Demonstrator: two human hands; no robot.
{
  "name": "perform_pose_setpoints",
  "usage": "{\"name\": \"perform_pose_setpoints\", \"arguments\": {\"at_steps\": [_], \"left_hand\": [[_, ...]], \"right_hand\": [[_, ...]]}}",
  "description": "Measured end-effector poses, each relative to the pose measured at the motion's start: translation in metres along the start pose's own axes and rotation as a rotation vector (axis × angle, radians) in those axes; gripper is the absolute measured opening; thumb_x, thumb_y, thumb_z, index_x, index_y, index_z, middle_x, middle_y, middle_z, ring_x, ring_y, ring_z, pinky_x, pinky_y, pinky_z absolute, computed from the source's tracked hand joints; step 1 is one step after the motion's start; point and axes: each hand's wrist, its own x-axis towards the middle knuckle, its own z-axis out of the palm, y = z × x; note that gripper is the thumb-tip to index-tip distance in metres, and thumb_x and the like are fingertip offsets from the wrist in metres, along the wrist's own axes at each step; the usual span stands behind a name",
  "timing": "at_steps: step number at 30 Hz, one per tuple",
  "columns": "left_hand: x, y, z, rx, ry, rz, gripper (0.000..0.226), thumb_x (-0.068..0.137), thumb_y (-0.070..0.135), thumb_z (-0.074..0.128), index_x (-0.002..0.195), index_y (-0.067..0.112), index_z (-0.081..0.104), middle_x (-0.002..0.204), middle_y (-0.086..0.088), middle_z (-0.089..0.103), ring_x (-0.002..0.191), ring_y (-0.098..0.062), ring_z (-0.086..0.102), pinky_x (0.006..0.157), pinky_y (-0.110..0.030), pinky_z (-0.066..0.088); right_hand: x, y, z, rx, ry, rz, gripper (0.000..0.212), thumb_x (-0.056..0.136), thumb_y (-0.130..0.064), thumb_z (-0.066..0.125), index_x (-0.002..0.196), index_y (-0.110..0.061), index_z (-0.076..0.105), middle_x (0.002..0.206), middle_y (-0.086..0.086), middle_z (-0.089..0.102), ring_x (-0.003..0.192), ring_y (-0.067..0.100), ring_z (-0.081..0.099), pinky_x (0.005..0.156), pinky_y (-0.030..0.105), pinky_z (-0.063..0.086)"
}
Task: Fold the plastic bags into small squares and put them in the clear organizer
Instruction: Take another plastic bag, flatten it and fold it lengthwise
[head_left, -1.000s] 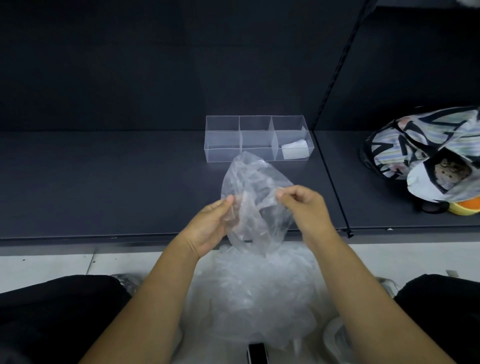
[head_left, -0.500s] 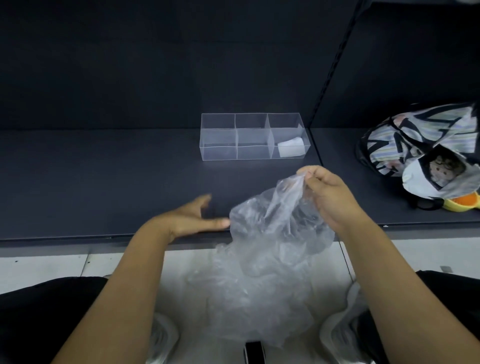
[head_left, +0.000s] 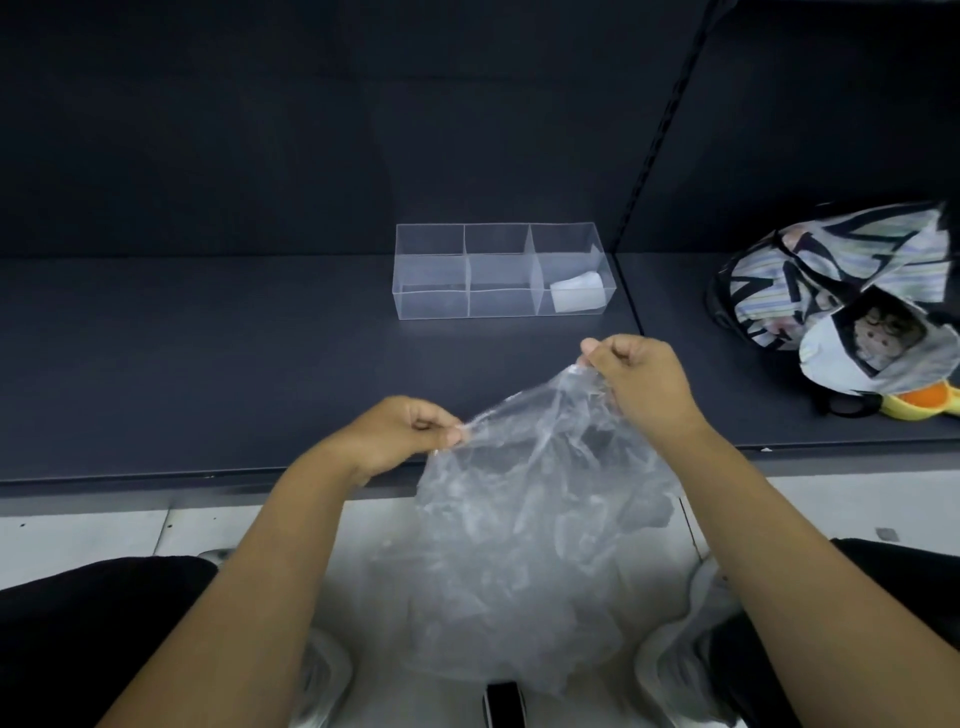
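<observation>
Grip changed: left hand (head_left: 400, 436), flat on the shelf (head_left: 208, 364) edge half a sec ago, now pinches the clear plastic bag (head_left: 530, 519) too. Both hands clamp its top edge, right hand (head_left: 639, 384) higher, film stretched btwn them. Prob. squaring up for 1st fold. Clear organizer (head_left: 431, 304) sits further back on the dark shelf w/ one folded bag (head_left: 576, 293) in its right compartment. Patterned tote (head_left: 810, 275) at right; pale tiled floor (head_left: 78, 540) below.

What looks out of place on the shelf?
Only the patterned bag on the shelf, far right: it lies slumped open, a plush toy showing inside. The clear organizer sits upright, one folded bag in its right compartment.
</observation>
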Motion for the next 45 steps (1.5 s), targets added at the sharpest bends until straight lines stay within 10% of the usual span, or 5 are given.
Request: {"name": "perform_pose_setpoints", "arguments": {"at_steps": [9,19,27,35,45], "left_hand": [[0.005,0.041,0.021,-0.108,-0.124,0.062,0.039,0.079,0.047,0.071,0.109,0.022,0.069,0.109,0.005,0.072,0.103,-0.008,0.066,0.094,-0.025,0.048],[0.046,-0.011,0.001,-0.457,0.702,-0.089,0.039,0.085,0.047,0.066,0.056,0.022,0.058,0.060,0.002,0.054,0.055,-0.011,0.050,0.059,-0.026,0.048],[0.068,-0.046,-0.006,-0.429,0.857,-0.135,0.048,0.090,0.039,0.063,0.054,0.016,0.041,0.037,0.010,0.034,0.032,-0.004,0.029,0.037,-0.016,0.031],[0.077,-0.055,-0.013,-0.446,0.875,-0.186,0.050,0.092,0.041,0.059,0.053,0.014,0.044,0.034,0.008,0.036,0.027,-0.005,0.030,0.032,-0.015,0.028],[0.081,-0.054,-0.034,-0.364,0.913,-0.196,0.042,0.097,0.031,0.053,0.057,0.017,0.053,0.029,0.008,0.039,0.026,-0.005,0.034,0.030,-0.012,0.028]], "right_hand": [[0.002,0.000,0.040,0.101,-0.246,-0.003,0.054,0.099,-0.051,0.036,0.075,-0.015,0.067,0.055,-0.011,0.059,0.054,0.003,0.055,0.054,0.013,0.044],[0.037,0.048,0.013,-0.017,-0.082,0.186,0.041,0.094,-0.048,0.051,0.086,-0.009,0.063,0.055,0.000,0.049,0.050,0.013,0.043,0.048,0.022,0.039],[0.026,0.064,0.045,-0.028,-0.568,0.077,0.062,0.073,-0.035,0.081,0.123,-0.048,0.047,0.135,-0.015,0.036,0.124,-0.003,0.041,0.100,0.021,0.035],[0.036,0.079,0.092,-0.089,-0.050,-0.109,0.021,0.079,0.009,0.066,0.091,-0.007,0.073,0.102,0.005,0.059,0.091,0.013,0.059,0.089,0.017,0.045],[0.065,0.064,0.011,0.167,-0.444,0.153,0.014,0.084,-0.006,0.070,0.096,-0.008,0.063,0.067,0.010,0.071,0.061,0.011,0.063,0.064,0.018,0.052]]}}
